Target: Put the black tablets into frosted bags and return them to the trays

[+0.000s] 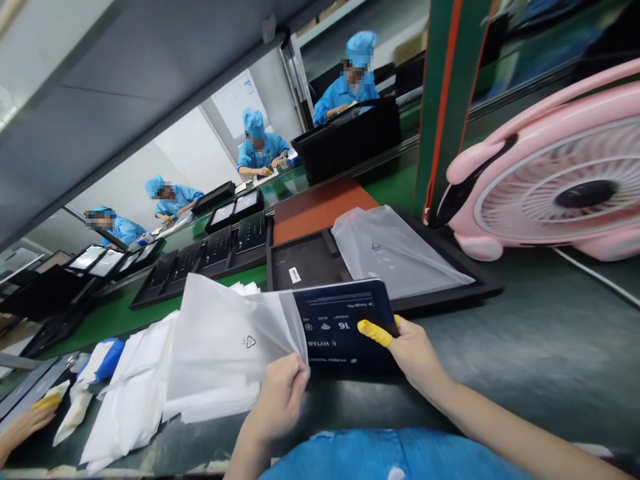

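My right hand (410, 350), with a yellow finger cot on the thumb, grips the right end of a dark tablet (343, 323) whose screen film shows printed text. My left hand (280, 393) pinches the open edge of a translucent white bag (225, 343). The tablet's left end sits at the mouth of that bag. More white bags (133, 387) lie stacked to the left on the green bench.
A black tray (305, 260) with another plastic bag (395, 250) lies behind the tablet. A pink desk fan (555, 177) stands at right beside a green post (445, 100). Trays of tablets ride a green conveyor (115, 313). Several workers in blue sit opposite. Another person's hand (25, 423) shows at far left.
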The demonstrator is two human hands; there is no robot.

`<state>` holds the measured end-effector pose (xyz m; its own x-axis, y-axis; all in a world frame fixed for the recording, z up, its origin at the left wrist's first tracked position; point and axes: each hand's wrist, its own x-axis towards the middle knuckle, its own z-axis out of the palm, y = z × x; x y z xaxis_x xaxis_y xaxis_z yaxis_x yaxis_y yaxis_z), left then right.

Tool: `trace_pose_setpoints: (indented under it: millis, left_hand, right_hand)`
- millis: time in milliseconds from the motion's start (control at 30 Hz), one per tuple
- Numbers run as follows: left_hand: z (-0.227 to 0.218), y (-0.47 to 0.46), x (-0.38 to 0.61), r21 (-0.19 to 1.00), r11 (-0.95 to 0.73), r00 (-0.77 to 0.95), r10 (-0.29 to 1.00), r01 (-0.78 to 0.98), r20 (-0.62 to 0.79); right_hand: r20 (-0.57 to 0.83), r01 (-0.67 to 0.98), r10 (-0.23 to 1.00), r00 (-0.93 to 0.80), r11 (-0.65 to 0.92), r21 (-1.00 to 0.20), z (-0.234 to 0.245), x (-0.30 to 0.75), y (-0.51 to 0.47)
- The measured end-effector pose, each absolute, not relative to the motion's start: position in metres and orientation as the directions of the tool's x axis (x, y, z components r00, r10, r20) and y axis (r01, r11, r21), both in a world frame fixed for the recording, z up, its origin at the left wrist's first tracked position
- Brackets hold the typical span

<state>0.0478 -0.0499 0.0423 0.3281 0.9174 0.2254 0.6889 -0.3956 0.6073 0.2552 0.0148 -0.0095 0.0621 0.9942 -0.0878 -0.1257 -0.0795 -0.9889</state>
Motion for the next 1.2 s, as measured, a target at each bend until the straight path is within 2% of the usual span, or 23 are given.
trace_pose_setpoints:
  millis: [67, 133, 267, 333, 467, 567, 667, 767, 833, 900, 967, 1067, 1133, 1200]
  left_hand:
    - [0.046, -0.041, 0.049, 0.649, -0.372, 0.331, 0.924, 0.663, 0.191]
    - [0.060, -0.024, 0.050, 0.725, -0.335, 0.259, 0.940, 0.602, 0.220]
    - [0.096, 0.008, 0.053, 0.853, -0.289, -0.080, 0.931, 0.434, 0.357]
    - [0.097, 0.012, 0.061, 0.861, -0.269, -0.039, 0.948, 0.431, 0.316]
    - [0.066, -0.003, 0.092, 0.836, -0.249, 0.156, 0.968, 0.489, 0.197]
    - [0.055, -0.012, 0.104, 0.829, -0.264, 0.165, 0.964, 0.493, 0.209]
    - [0.079, -0.005, 0.085, 0.810, -0.308, 0.159, 0.951, 0.498, 0.265]
    - [0.117, 0.009, 0.048, 0.755, -0.313, 0.041, 0.934, 0.576, 0.356]
    - [0.131, 0.016, 0.027, 0.760, -0.174, 0.047, 0.981, 0.626, 0.186]
    - [0.133, 0.019, 0.016, 0.778, -0.023, 0.100, 0.994, 0.628, -0.051]
    - [0.126, 0.017, 0.011, 0.812, 0.046, 0.092, 0.988, 0.581, -0.121]
    - [0.110, 0.014, 0.001, 0.868, 0.035, -0.068, 0.998, 0.495, -0.001]
    - [0.102, 0.016, -0.007, 0.895, 0.043, -0.186, 0.982, 0.444, 0.045]
    - [0.095, 0.025, -0.013, 0.931, 0.063, -0.286, 0.957, 0.358, 0.045]
  right_hand:
    - [-0.129, -0.186, 0.988, 0.091, -0.110, -0.976, -0.010, 0.252, 0.017]
    - [-0.105, -0.194, 0.993, 0.061, -0.091, -0.977, -0.006, 0.246, 0.016]
    - [0.021, -0.167, 0.988, -0.156, -0.005, -0.986, 0.007, 0.235, 0.011]
    - [-0.010, -0.188, 0.978, -0.207, -0.050, -0.981, 0.008, 0.230, 0.012]
    - [-0.117, -0.200, 0.983, -0.145, -0.145, -0.969, 0.000, 0.218, 0.019]
    - [-0.049, -0.224, 0.987, -0.151, -0.083, -0.971, 0.000, 0.213, 0.024]
    - [0.008, -0.273, 0.974, -0.226, -0.056, -0.960, 0.009, 0.216, 0.026]
    - [-0.023, -0.272, 0.948, -0.319, -0.114, -0.955, 0.021, 0.226, 0.028]
    - [-0.007, -0.185, 0.942, -0.336, -0.074, -0.980, 0.031, 0.235, 0.031]
    - [0.044, -0.062, 0.931, -0.363, 0.023, -0.998, 0.041, 0.244, 0.038]
    - [0.157, 0.010, 0.856, -0.493, 0.186, -0.982, 0.052, 0.257, 0.049]
    - [0.267, 0.127, 0.638, -0.722, 0.502, -0.856, 0.073, 0.281, 0.074]
    - [0.298, 0.336, 0.639, -0.709, 0.678, -0.654, 0.093, 0.300, 0.096]
    - [0.460, 0.548, 0.685, -0.565, 0.728, -0.411, 0.116, 0.316, 0.117]
